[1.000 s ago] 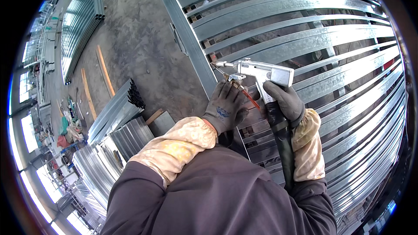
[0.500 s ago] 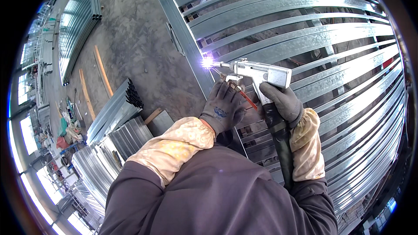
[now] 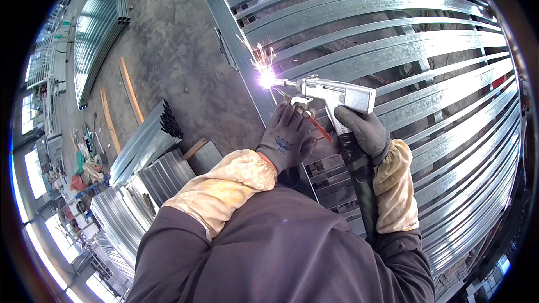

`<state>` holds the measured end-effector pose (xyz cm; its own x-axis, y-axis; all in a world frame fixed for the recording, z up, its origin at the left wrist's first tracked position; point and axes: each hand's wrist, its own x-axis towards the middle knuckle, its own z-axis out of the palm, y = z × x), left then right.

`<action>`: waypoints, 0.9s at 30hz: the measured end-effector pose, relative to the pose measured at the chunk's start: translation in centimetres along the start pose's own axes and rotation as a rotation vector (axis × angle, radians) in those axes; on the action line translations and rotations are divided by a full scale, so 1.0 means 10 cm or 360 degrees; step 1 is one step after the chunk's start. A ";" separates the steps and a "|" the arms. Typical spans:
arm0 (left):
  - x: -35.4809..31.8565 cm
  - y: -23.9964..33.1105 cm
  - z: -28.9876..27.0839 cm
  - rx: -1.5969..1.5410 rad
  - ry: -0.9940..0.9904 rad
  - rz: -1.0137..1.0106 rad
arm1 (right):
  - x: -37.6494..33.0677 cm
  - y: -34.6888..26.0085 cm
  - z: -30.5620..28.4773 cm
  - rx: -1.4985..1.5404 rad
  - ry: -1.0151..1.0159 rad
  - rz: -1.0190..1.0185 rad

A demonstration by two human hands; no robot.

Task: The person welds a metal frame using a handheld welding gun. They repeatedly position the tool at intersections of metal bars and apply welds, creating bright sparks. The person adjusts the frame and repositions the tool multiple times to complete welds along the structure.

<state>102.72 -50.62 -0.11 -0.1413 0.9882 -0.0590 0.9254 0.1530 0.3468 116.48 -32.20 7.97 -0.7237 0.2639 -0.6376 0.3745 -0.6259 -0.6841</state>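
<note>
My right hand (image 3: 365,132), in a grey glove, is wrapped around the grip of a silver handheld welding torch (image 3: 337,92) with a black-sleeved cable. The torch nozzle points left at a bright violet-white glow with sparks on the long steel side rail (image 3: 245,56) of a slatted metal frame. My left hand (image 3: 287,134), gloved too, lies just below the nozzle, fingers bent and together. It holds a slim tool with a red handle (image 3: 319,126); the tool's other end is partly hidden by the fingers.
Many parallel galvanised steel bars (image 3: 387,53) cross the frame on the right. To the left, a stack of long profiles (image 3: 101,39), wooden strips (image 3: 130,90) and bundles of metal tubing (image 3: 147,140) lie on the concrete floor (image 3: 179,33).
The glow has grown brighter, and orange sparks now spray upward from it. Both hands and the torch hold nearly the same place.
</note>
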 end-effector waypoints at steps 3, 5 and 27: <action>0.01 0.00 -0.03 0.0020 -0.0145 -0.0024 | -0.01 0.01 -0.03 -0.0023 -0.0042 0.0021; 0.02 -0.01 -0.06 0.0032 -0.0171 -0.0030 | -0.02 0.00 -0.03 -0.0015 -0.0054 0.0019; 0.01 -0.06 0.03 -0.0053 0.0090 0.0033 | -0.04 0.01 -0.01 -0.0001 -0.0030 0.0019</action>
<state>102.27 -50.56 -0.55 -0.1428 0.9897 0.0008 0.9163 0.1319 0.3782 116.85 -32.22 8.10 -0.7300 0.2426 -0.6389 0.3836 -0.6283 -0.6768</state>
